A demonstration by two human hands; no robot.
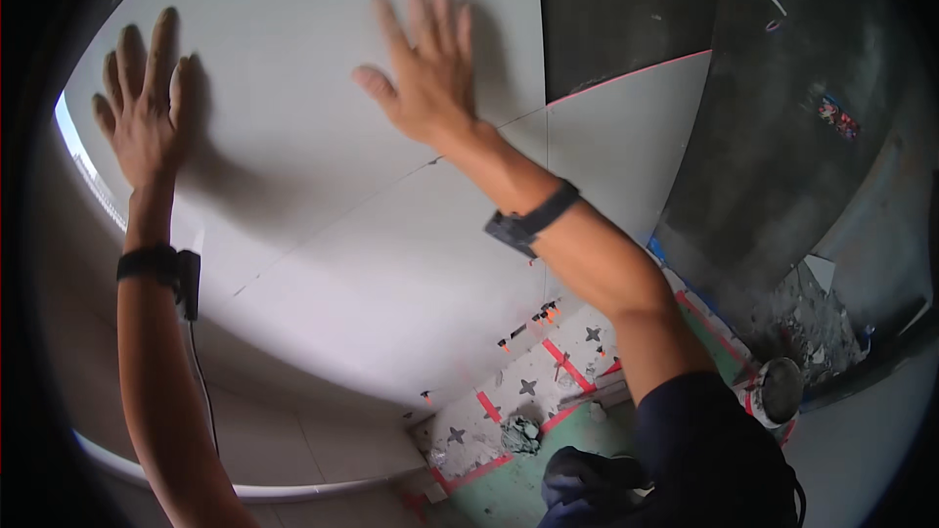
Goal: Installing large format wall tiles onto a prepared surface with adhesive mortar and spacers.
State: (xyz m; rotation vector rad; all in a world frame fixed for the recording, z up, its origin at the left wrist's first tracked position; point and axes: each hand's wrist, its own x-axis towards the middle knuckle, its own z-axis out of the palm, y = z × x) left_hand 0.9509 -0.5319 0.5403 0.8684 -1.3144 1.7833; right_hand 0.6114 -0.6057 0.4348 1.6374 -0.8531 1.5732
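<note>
A large pale grey wall tile [293,29] fills the upper left, above a thin joint with another pale tile [391,264]. My left hand [147,122] is against the upper tile's left part, fingers spread and pointing up. Further right, my right hand [425,88] is also spread flat over the same tile; its fingertips are slightly blurred. Whether the right palm presses on the tile or is just off it, I cannot tell. Neither hand holds anything. Each wrist wears a black band with a small dark device.
A dark bare wall [763,137] adjoins the tiles on the right. Small orange-and-black pieces [545,313] lie along the tiles' foot. Below are a floor covering with red tape [567,364], a grey lump [520,434], a bucket [782,393] and rubble [817,328].
</note>
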